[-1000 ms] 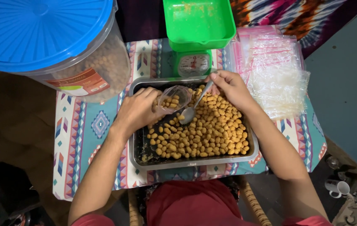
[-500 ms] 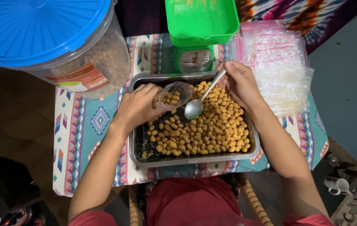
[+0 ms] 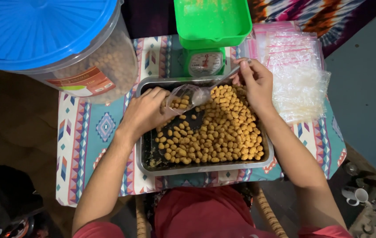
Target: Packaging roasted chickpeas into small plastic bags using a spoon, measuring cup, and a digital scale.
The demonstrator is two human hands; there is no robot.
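A metal tray (image 3: 144, 132) is set on a patterned cloth (image 3: 91, 132) and is seen from above. Round coated nuts (image 3: 223, 132) are heaped over its middle and right; the left part of its floor is largely bare.

The left hand (image 3: 146, 110) is closed on a small clear bag (image 3: 182, 98), held over the tray's upper left corner. The bag's mouth is turned to the right, toward the spoon, and a few nuts are seen inside it. The right hand (image 3: 254, 79) is pinched on the handle of a metal spoon (image 3: 214, 88) near the tray's far edge. The spoon's long axis runs from the fingers at upper right down to the bowl at lower left, and the bowl is placed at the bag's mouth, touching or just inside it; which of the two cannot be told. The hands are held apart, joined only through spoon and bag.

The nut heap lies just below and right of the spoon bowl, nearer the right hand than the left.

Behind the tray a green scale (image 3: 205, 61) with a green pan is stood, its dial facing the person. A stack of empty clear bags (image 3: 296, 75) lies to the right, just beside the right hand. A large clear tub (image 3: 91, 75) with a blue lid stands at the left, well apart from both hands.
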